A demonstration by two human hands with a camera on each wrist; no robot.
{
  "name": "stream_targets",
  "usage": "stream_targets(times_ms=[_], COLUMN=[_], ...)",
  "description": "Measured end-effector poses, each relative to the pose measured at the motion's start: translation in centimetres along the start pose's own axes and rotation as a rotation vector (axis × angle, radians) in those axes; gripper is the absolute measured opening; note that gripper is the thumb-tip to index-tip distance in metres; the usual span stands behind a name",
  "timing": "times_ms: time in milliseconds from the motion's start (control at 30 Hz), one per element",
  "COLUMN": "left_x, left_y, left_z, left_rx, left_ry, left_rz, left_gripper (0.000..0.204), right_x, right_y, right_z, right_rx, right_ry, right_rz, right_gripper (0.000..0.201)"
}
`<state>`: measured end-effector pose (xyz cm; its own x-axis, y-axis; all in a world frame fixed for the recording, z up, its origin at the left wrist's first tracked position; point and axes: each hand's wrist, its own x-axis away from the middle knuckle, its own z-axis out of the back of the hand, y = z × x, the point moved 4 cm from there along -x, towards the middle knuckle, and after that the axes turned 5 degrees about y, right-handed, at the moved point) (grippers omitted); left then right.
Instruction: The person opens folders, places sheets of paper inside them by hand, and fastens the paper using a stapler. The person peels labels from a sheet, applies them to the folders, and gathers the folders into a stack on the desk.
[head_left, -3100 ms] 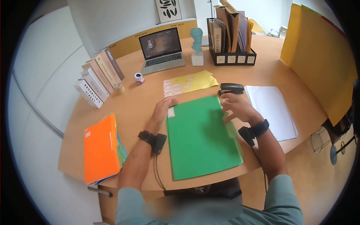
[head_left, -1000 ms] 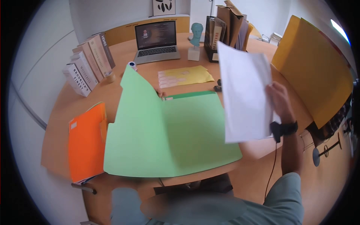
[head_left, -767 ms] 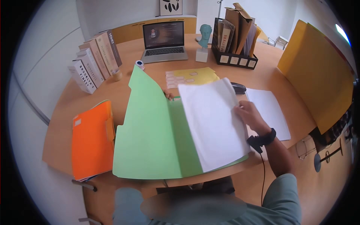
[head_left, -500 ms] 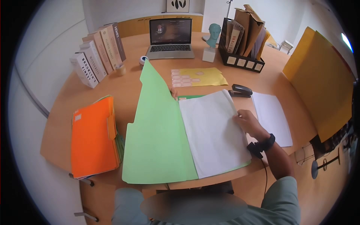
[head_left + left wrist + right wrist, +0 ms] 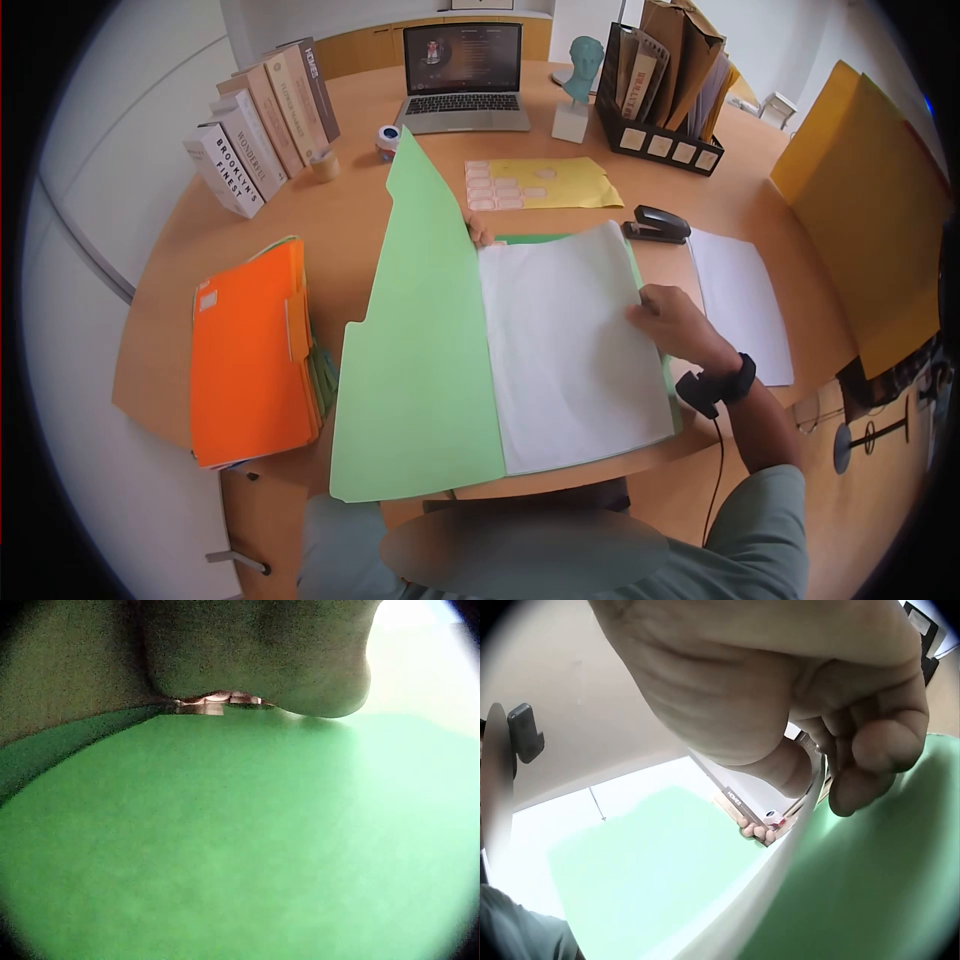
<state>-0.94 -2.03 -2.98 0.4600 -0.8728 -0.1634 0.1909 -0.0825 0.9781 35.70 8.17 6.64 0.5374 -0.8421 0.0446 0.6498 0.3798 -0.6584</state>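
Note:
A green folder lies spread on the table, its left cover raised at a slant. My left hand is mostly hidden behind that cover, its fingertips curled over the top edge near the fold. In the left wrist view, the folder's darker outer face fills the space below the hand. White sheets of paper lie over the folder's right half, slightly bowed. My right hand pinches their right edge, thumb on the paper's upper face and fingers beneath, as the right wrist view shows.
Orange folders are stacked at left. A stapler and more white paper sit at right. Behind are a yellow sheet of labels, a laptop, books, a bust and a black file holder.
The green folder has been opened by the left hand. The right hand has brought the white sheets from the right and lowered them onto the folder's right half.

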Motion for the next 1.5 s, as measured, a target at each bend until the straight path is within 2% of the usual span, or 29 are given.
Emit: stream_targets(times_ms=[233, 633, 733, 833, 967, 1133, 1200, 1333, 1500], left_x=[0.0, -0.4, -0.5, -0.7, -0.7, -1.1, -1.2, -1.2, -0.9], left_y=[0.0, -0.1, -0.1, -0.2, -0.5, -0.4, -0.2, -0.4, -0.4], left_z=[0.0, 0.0, -0.1, -0.3, -0.3, -0.7, -0.9, -1.1, -1.1], left_rx=[-0.011, -0.032, -0.030, -0.037, -0.040, -0.041, -0.043, -0.044, -0.048], left_ry=[-0.003, -0.014, -0.018, -0.021, -0.018, -0.024, -0.026, -0.029, -0.031], left_rz=[-0.007, -0.004, -0.002, -0.003, 0.001, -0.005, -0.012, -0.020, -0.025], left_gripper=[0.008, 0.007, 0.007, 0.007, 0.007, 0.007, 0.007, 0.007, 0.007], right_x=[0.6, 0.4, 0.3, -0.2, -1.3, -6.9, -10.2, -18.2, -26.5], right_y=[0.4, 1.7, 1.4, 1.8, 1.8, -1.8, -3.5, -5.1, -3.9], right_z=[-0.1, 0.3, 1.1, 0.6, 0.8, 2.4, 1.4, -1.8, -4.8], right_rx=[-0.050, 0.001, 0.015, 0.037, 0.203, 0.181, -0.014, -0.085, 0.100], right_ry=[-0.003, 0.036, -0.043, -0.053, -0.028, 0.030, -0.021, 0.027, 0.094], right_rz=[-0.051, -0.010, -0.100, -0.081, 0.068, 0.240, 0.186, 0.200, 0.145], right_gripper=[0.030, 0.033, 0.035, 0.035, 0.032, 0.026, 0.023, 0.019, 0.018])
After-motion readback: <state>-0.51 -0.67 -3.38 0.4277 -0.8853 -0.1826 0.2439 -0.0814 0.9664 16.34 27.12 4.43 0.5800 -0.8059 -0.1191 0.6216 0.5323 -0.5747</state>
